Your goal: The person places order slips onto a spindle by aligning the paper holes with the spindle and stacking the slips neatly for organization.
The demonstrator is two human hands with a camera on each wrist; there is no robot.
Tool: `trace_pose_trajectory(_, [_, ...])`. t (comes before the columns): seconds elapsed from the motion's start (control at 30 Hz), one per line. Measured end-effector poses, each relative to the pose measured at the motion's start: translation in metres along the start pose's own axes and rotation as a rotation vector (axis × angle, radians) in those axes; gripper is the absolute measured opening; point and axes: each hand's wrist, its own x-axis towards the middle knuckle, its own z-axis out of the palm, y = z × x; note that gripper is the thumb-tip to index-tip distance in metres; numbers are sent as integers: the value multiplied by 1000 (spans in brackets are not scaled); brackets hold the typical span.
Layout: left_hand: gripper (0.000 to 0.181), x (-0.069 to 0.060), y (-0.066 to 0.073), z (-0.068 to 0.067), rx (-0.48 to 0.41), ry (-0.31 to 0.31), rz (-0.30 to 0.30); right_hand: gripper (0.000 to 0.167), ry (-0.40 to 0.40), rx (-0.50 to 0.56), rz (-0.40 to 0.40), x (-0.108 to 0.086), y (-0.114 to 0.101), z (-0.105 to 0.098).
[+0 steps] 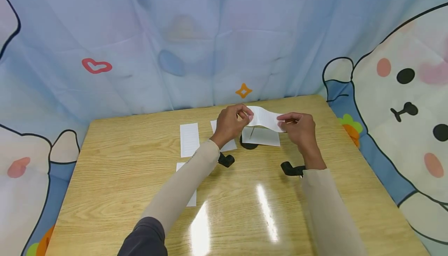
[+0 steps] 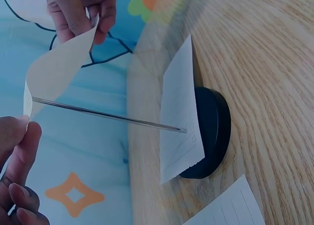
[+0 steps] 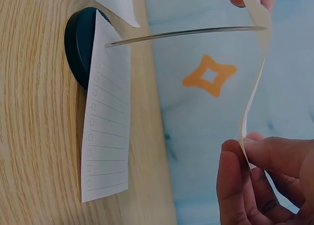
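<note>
A paper slip [image 1: 265, 118] is stretched, wavy, between both hands above a bill spike with a round black base [image 2: 216, 132]. My left hand [image 1: 231, 123] pinches its left end between thumb and fingers. At the other end, the right hand [image 1: 300, 130] pinches it the same way. The thin metal rod [image 3: 186, 35] meets the held slip near the left hand; whether it has pierced the paper I cannot tell. Lower down, a lined slip with small checkboxes [image 3: 108, 122] sits around the rod, against the base.
Left of the spike, one lined slip [image 1: 189, 139] lies on the wooden table [image 1: 129, 170]. Another slip [image 1: 230, 146] is partly hidden behind the left hand, and a third [image 1: 191, 199] under the left forearm. A printed curtain [image 1: 210, 46] hangs along the table's back edge.
</note>
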Motion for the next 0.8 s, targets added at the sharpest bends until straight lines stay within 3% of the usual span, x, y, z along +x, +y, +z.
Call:
trace_pose_trajectory(0.27, [9, -1, 2, -1, 62, 6, 4, 17, 4, -95, 20, -1, -5, 3])
trace_pose_trajectory(0.47, [10, -9, -14, 6, 77, -32, -33, 16, 16, -157, 47, -4, 3, 6])
trace_pose_trajectory(0.6, [12, -13, -23, 9, 41, -27, -52, 16, 16, -155, 1, -4, 8, 6])
trace_pose_trajectory(0.8, [10, -11, -25, 11, 17, -26, -51, 16, 8, -145, -57, 1, 15, 6])
